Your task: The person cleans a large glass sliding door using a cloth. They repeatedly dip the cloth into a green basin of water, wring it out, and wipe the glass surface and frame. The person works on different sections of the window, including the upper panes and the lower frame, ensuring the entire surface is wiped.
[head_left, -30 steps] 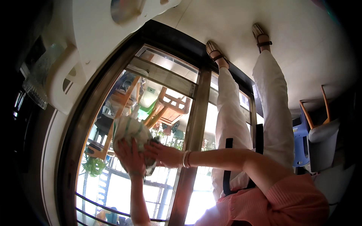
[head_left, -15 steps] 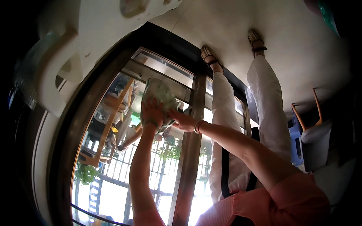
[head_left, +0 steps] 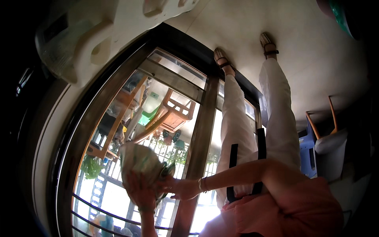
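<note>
A pale cloth with green markings lies against the glass door pane. My left hand presses on the cloth, its fingers spread over the lower part and holding it to the pane. Beside it on the right, my right hand has its fingers at the cloth's bunched, darker edge; the fingertips are partly hidden there. A bracelet circles the right wrist.
Dark frame posts border the pane. Beyond the glass show a wooden chair, plants and railings. White moulded plastic hangs at upper left. A grey seat and blue plastic stool stand at right.
Both hands and the cloth have moved down the picture and slightly left across the pane. The wooden chair behind the glass is now uncovered. The view has shifted a little.
</note>
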Available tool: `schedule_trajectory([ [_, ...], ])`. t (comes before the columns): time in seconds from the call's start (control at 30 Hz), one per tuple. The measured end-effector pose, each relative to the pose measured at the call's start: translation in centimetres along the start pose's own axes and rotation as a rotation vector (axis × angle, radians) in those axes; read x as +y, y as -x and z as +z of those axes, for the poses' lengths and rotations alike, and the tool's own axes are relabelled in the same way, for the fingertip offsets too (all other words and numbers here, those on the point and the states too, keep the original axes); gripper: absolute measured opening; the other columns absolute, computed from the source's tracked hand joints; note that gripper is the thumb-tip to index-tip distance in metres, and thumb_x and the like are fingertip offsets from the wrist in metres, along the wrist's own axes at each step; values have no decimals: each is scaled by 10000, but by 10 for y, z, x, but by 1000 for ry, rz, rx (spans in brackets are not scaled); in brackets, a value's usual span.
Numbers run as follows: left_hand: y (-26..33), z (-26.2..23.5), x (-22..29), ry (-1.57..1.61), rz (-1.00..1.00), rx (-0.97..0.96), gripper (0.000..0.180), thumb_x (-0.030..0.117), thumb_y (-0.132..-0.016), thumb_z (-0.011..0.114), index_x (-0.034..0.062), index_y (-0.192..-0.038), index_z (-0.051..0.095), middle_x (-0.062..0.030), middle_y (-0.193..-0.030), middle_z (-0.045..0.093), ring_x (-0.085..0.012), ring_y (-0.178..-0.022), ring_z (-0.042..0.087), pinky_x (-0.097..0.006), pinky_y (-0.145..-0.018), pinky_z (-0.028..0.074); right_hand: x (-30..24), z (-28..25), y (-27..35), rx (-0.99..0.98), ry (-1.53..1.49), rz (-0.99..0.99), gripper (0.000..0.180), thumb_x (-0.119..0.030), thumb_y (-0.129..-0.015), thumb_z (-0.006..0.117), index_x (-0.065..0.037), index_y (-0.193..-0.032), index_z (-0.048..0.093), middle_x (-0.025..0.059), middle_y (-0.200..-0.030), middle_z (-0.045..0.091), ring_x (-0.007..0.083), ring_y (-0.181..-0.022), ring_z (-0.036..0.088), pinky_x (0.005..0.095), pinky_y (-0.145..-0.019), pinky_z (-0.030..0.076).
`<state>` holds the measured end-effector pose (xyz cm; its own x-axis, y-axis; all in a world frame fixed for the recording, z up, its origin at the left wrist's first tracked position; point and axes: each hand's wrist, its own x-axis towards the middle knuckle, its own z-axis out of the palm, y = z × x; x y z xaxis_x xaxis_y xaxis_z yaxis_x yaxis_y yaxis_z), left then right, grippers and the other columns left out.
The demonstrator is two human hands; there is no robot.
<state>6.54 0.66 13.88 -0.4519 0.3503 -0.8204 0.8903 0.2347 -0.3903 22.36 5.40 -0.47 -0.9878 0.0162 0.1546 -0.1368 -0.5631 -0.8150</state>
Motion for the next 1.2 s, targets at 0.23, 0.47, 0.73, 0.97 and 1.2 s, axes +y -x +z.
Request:
schedule_trajectory([
  [0.23,8,0,-18,-213,-216,98,562,339,-849,498,112,-1362,467,-219,-1489,316,-398,-1407,239,-593,-1132,178,4,-9,-37,-177,-1,-48,582,-145,-811,652,-53,-1347,442,162,-1414,396,332,-1282,421,447,-1102,337],
  [0.47,-146,53,19,-41,5,-88,597,377,-826,541,106,-1355,487,-181,-1511,293,-334,-1415,237,-526,-1163,105,93,-51,-25,183,229,248,614,-78,-739,739,-70,-1303,497,151,-1409,432,334,-1248,460,412,-1073,399],
  [0.73,-171,81,56,343,397,-284,297,203,-814,549,71,-1064,643,-125,-1164,598,-305,-1165,507,-456,-1031,349,118,-85,20,225,78,390,321,-91,-835,624,-90,-1153,578,135,-1063,588,331,-969,586,445,-847,485],
  [0.97,-34,20,107,519,309,-433,508,224,-806,568,49,-1277,499,-239,-1283,498,-367,-1217,471,-531,-982,374,-2,-59,101,118,49,375,392,-120,-795,674,-101,-1175,580,113,-1094,550,316,-1063,537,422,-924,453],
  [1.2,-48,85,161,370,229,-340,644,292,-842,577,80,-1412,366,-308,-1353,362,-461,-1242,391,-577,-965,347,51,-9,127,154,-39,787,412,-31,-818,556,-94,-1224,531,132,-1121,559,324,-1095,505,431,-964,400],
])
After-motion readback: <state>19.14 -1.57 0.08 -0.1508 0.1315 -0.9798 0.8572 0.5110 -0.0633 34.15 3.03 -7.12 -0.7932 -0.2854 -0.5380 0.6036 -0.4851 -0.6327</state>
